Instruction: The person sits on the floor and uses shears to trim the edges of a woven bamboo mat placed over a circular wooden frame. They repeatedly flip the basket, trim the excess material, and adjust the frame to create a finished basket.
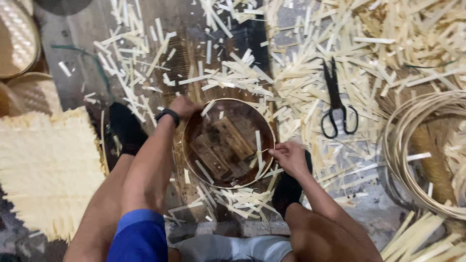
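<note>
We have a bare hoop [194,167] formed, left hand [183,106] gripping it at ten o'clock, right hand [290,157] fingers pinching it at three; weaving looks undone.

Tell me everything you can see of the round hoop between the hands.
The hoop is a thin ring of pale bent strip, probably bamboo, lying flat on the floor among offcuts. Through it show dark wood blocks and a few loose strips. The left hand grips its far left rim; the right hand pinches its right rim. A black shoe sits by its near right edge.
</note>
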